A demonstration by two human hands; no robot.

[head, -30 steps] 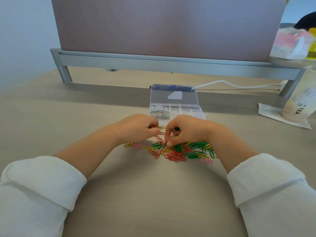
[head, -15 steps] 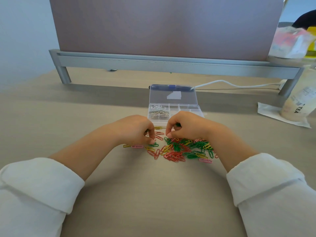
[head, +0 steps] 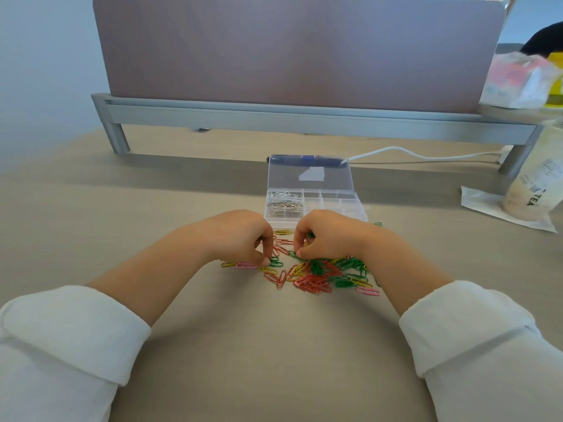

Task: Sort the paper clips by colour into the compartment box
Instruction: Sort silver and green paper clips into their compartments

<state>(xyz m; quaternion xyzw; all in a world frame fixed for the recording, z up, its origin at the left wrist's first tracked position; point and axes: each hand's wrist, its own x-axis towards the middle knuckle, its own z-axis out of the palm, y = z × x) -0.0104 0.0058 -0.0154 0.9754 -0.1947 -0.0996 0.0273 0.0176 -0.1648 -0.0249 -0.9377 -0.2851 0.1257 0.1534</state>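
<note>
A loose pile of red, green, yellow and pink paper clips (head: 316, 274) lies on the desk in front of the clear compartment box (head: 350, 205), whose lid (head: 310, 175) stands open. White clips (head: 283, 195) and silver clips (head: 285, 209) fill its two left compartments; the others look empty. My left hand (head: 240, 236) is curled at the pile's left edge, thumb and finger pinching a green clip (head: 275, 262) on the desk. My right hand (head: 332, 236) is curled over the pile's far side with green clips showing inside its fingers, and its fingertips touch another green clip (head: 293, 254).
A desk divider on a grey metal rail (head: 304, 117) crosses the back. A white cable (head: 411, 152) runs behind the box. A tea drink in a bag (head: 530, 193) stands at the right on a white wrapper (head: 487, 205). A plastic bag (head: 518, 77) sits on a shelf.
My left hand has come down from near the box to the pile's left edge. My right hand lifted slightly, then its fingertips dropped back onto the pile.
</note>
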